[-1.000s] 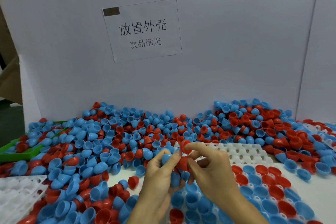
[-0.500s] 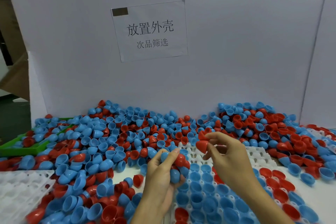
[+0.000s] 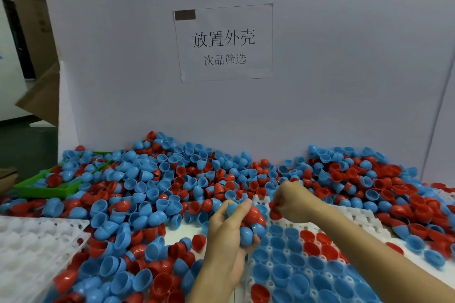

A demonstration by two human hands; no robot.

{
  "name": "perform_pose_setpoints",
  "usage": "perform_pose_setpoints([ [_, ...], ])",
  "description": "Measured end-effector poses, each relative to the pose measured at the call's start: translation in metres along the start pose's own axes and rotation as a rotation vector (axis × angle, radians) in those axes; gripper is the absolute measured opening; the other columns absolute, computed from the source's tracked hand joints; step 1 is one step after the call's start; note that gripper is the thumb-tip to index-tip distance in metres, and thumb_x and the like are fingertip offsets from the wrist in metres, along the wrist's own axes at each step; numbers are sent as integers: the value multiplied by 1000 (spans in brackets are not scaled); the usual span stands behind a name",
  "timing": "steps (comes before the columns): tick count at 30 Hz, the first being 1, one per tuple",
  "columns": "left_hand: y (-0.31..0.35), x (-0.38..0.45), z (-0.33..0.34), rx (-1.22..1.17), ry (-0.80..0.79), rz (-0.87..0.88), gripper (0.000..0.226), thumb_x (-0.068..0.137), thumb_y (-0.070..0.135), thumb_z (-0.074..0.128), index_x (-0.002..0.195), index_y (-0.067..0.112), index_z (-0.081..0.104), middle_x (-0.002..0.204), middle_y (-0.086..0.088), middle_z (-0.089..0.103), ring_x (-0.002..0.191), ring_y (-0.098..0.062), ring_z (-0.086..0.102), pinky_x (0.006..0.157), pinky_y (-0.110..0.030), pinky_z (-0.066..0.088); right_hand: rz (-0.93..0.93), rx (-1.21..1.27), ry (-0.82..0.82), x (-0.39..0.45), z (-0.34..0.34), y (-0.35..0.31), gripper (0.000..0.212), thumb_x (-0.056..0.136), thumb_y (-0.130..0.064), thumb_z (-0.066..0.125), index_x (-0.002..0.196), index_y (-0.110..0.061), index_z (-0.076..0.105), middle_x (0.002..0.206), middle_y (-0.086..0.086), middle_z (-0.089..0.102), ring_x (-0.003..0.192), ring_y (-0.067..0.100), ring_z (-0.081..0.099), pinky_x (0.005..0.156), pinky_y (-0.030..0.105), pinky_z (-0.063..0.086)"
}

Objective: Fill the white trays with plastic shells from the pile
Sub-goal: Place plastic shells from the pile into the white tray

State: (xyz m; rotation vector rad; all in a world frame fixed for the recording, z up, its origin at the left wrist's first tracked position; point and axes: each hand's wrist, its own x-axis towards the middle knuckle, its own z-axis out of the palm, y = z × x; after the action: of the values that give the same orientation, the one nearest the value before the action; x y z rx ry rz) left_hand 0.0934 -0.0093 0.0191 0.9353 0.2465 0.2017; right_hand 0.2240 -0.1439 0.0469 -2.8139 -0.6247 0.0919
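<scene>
Lowering a red shell onto the far rows of the tray, the right hand has come down from where it was half a second ago, when it held the shell up in the air above the tray edge. Now its fingers are curled around the shell and the grip is pinching it just over a white, unfilled pocket; I cannot tell if the shell already sits inside. This means, I think, one more pocket is about to be filled, and the far rows are the part that remains.

The left hand has stayed beside the tray's left edge, its grip closed around a bunch of blue and red shells as a supply. The near rows are full, mostly blue. The pile covers the bench behind, and a second tray at the left is unfilled.
</scene>
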Motion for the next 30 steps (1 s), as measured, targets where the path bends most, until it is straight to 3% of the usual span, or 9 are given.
perform_pose_setpoints([
  [2, 0, 0, -1, -3, 10, -1, 14, 86, 18, 75, 92, 9, 65, 86, -15, 68, 61, -22, 62, 46, -26, 46, 38, -90, -32, 5, 11, -2, 23, 87, -9, 66, 65, -15, 65, 68, -1, 61, 61, 15, 57, 49, 24, 44],
  [5, 0, 1, -2, -2, 11, -1, 13, 87, 19, 75, 93, 9, 68, 86, -16, 68, 65, -23, 61, 48, -26, 47, 63, -148, -35, 9, 16, -3, 12, 86, -11, 67, 76, -5, 69, 74, 7, 66, 61, 18, 55, 54, 31, 47],
  [9, 0, 2, -1, -2, 5, -2, 11, 87, 19, 75, 88, 11, 68, 84, -14, 67, 63, -21, 61, 49, -27, 47, 51, -165, -82, 8, 15, -3, 16, 86, -8, 63, 71, -3, 64, 68, 7, 57, 60, 19, 48, 53, 31, 41],
  [12, 0, 2, -1, -15, 4, -2, 9, 88, 18, 74, 88, 11, 68, 80, -12, 68, 61, -21, 61, 48, -26, 47, 37, -146, -61, 5, 9, -3, 21, 88, -8, 60, 104, -3, 73, 102, 10, 73, 81, 23, 67, 71, 34, 59],
  [16, 1, 0, -2, -12, -14, 11, 12, 88, 18, 74, 80, 14, 66, 77, -10, 67, 60, -20, 61, 48, -26, 46, -14, -124, 127, -14, 1, 2, 32, 96, -21, 60, 127, -23, 65, 122, -1, 67, 102, 17, 65, 87, 37, 57],
  [19, 0, 0, -1, -6, -22, 21, 22, 88, 19, 74, 67, 21, 68, 77, -9, 67, 62, -20, 60, 48, -26, 46, -109, 50, 206, -42, -2, 10, 23, 97, -24, 60, 118, -24, 70, 95, -12, 69, 81, 5, 64, 72, 19, 53],
  [22, 0, 0, 0, 17, -37, 36, 28, 87, 20, 75, 61, 25, 67, 77, -9, 65, 65, -20, 59, 48, -26, 47, -202, 235, 161, -80, -3, 13, 11, 94, -31, 65, 93, -38, 73, 77, -14, 69, 73, 3, 63, 62, 17, 51],
  [26, -4, 0, 2, 55, -52, 51, 17, 86, 19, 75, 73, 20, 64, 81, -11, 64, 67, -21, 57, 48, -26, 47, -236, 401, 23, -117, 3, 20, 10, 88, -41, 71, 83, -34, 77, 79, -13, 71, 68, 16, 62, 61, 27, 52],
  [30, -6, -1, 2, 95, -80, 70, 22, 79, 24, 78, 82, 16, 58, 79, -10, 63, 64, -18, 57, 48, -25, 46, -237, 334, -36, -129, 8, 25, 24, 82, -58, 69, 84, -36, 75, 83, -18, 69, 76, 9, 61, 64, 22, 51],
])
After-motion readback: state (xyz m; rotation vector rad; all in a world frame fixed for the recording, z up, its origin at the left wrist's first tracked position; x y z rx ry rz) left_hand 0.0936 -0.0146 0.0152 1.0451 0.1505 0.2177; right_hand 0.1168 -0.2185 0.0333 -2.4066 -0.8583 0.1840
